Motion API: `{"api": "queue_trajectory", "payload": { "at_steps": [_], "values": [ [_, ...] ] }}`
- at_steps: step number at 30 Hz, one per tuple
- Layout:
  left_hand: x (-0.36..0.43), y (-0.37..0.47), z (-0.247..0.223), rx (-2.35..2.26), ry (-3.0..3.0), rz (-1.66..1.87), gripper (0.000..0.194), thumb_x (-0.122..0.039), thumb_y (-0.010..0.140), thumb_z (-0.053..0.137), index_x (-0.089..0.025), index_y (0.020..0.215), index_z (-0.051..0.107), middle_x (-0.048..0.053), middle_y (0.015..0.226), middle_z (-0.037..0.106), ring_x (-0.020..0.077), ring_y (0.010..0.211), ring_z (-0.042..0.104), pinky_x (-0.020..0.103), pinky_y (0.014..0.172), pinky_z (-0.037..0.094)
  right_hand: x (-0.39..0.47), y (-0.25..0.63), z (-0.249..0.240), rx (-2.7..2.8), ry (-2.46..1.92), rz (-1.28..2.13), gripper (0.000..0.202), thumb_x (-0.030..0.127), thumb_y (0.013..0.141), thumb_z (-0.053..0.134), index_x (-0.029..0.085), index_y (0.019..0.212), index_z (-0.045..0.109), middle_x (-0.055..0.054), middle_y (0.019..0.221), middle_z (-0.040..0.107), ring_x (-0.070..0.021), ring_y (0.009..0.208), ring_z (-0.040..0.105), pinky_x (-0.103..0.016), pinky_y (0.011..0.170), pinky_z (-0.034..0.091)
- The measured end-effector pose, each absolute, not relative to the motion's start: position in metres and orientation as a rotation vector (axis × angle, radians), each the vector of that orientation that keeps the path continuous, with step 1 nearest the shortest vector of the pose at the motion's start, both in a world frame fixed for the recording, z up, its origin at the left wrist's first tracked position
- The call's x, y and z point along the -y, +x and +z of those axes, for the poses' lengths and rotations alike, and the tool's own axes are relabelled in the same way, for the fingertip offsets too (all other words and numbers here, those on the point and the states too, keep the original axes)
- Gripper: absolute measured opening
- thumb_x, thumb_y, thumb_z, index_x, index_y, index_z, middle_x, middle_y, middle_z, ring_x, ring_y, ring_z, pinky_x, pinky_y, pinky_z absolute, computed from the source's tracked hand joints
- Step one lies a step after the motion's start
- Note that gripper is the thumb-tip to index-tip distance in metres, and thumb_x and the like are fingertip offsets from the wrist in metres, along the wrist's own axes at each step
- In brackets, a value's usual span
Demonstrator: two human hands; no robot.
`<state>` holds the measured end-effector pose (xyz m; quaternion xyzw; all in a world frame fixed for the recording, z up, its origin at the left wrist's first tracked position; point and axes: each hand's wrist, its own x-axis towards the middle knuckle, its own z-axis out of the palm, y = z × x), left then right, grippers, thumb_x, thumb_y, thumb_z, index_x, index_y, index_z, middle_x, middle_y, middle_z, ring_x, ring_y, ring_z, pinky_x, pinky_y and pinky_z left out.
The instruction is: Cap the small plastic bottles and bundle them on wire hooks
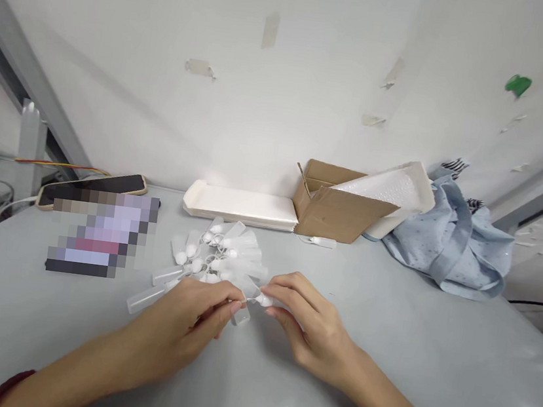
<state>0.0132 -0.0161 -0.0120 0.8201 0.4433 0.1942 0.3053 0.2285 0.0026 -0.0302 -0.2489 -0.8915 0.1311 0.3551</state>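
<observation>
Several clear plastic tubes with white rounded ends (240,252) lie in a loose ring on the grey table (369,295). My left hand (206,311) is at the near side of this pile, thumb and forefinger pinched on a thin white loop. My right hand (309,320) is closed round a white-ended piece (264,300), its fingertips facing the left hand. The loop runs between the fingertips of both hands. Most of the piece in my right hand is hidden by the fingers.
Behind the pile lie stacked white trays (241,205) and an open cardboard box (344,212). One more tube (322,242) lies before the box. A blue cloth bag (454,246) is at the right. A phone (92,191) and a blurred-out device (106,236) are at the left.
</observation>
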Motion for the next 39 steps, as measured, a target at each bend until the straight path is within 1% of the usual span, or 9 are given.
{"api": "queue_trajectory", "payload": {
  "at_steps": [3,8,15,19,24,28,32,39],
  "values": [
    [0.015,0.013,-0.012,-1.18,2.158,0.527,0.029,-0.027,0.094,0.032,-0.02,0.079,0.055,-0.005,0.057,0.049,0.0099,0.048,0.042,0.02,0.05,0.033,-0.002,0.228,-0.03,2.307,-0.635,0.334,0.026,0.007,0.09,0.043,0.013,0.113,0.052,-0.013,0.098,0.056,-0.0188,0.087,0.055,-0.032,0.07,0.053],
    [0.015,0.013,-0.013,-1.165,2.173,0.54,0.029,-0.028,0.094,0.032,-0.02,0.079,0.055,-0.006,0.056,0.05,0.0097,0.047,0.043,0.02,0.05,0.033,-0.003,0.228,-0.031,2.316,-0.639,0.349,0.027,0.008,0.09,0.041,0.014,0.113,0.052,-0.012,0.099,0.057,-0.0194,0.089,0.055,-0.033,0.073,0.053],
    [0.015,0.014,-0.014,-1.178,2.168,0.524,0.028,-0.027,0.094,0.033,-0.02,0.077,0.054,-0.006,0.055,0.048,0.0093,0.047,0.041,0.019,0.05,0.033,-0.002,0.229,-0.031,2.338,-0.618,0.346,0.026,0.006,0.089,0.042,0.012,0.112,0.054,-0.013,0.098,0.058,-0.0197,0.087,0.053,-0.034,0.072,0.052],
    [0.015,0.015,-0.014,-1.165,2.17,0.541,0.029,-0.025,0.093,0.033,-0.02,0.07,0.05,-0.006,0.054,0.047,0.0092,0.047,0.042,0.02,0.049,0.032,-0.001,0.228,-0.031,2.346,-0.619,0.329,0.027,0.007,0.09,0.041,0.013,0.113,0.053,-0.013,0.097,0.058,-0.0198,0.087,0.054,-0.035,0.071,0.053],
    [0.015,0.016,-0.016,-1.155,2.163,0.554,0.027,-0.023,0.092,0.034,-0.02,0.069,0.049,-0.006,0.053,0.046,0.009,0.046,0.04,0.02,0.047,0.03,0.0,0.226,-0.033,2.343,-0.61,0.303,0.028,0.007,0.089,0.041,0.013,0.114,0.052,-0.013,0.098,0.059,-0.0203,0.088,0.055,-0.034,0.072,0.053],
    [0.016,0.016,-0.018,-1.143,2.175,0.589,0.028,-0.022,0.092,0.035,-0.02,0.065,0.045,-0.007,0.052,0.044,0.0087,0.045,0.039,0.02,0.047,0.03,0.001,0.225,-0.036,2.327,-0.604,0.296,0.03,0.006,0.089,0.042,0.012,0.118,0.05,-0.014,0.099,0.059,-0.0209,0.09,0.054,-0.035,0.073,0.053],
    [0.017,0.017,-0.021,-1.148,2.186,0.595,0.029,-0.022,0.091,0.035,-0.02,0.064,0.043,-0.007,0.052,0.044,0.0087,0.046,0.039,0.02,0.048,0.03,0.002,0.223,-0.037,2.323,-0.611,0.305,0.03,0.005,0.089,0.042,0.012,0.118,0.05,-0.014,0.098,0.059,-0.0214,0.09,0.054,-0.036,0.073,0.053],
    [0.015,0.019,-0.022,-1.162,2.182,0.577,0.027,-0.022,0.091,0.034,-0.019,0.07,0.049,-0.006,0.054,0.048,0.0091,0.046,0.04,0.021,0.05,0.031,0.0,0.224,-0.039,2.323,-0.611,0.313,0.028,0.006,0.089,0.042,0.013,0.115,0.05,-0.014,0.097,0.059,-0.0209,0.089,0.054,-0.035,0.073,0.054]
  ]
}}
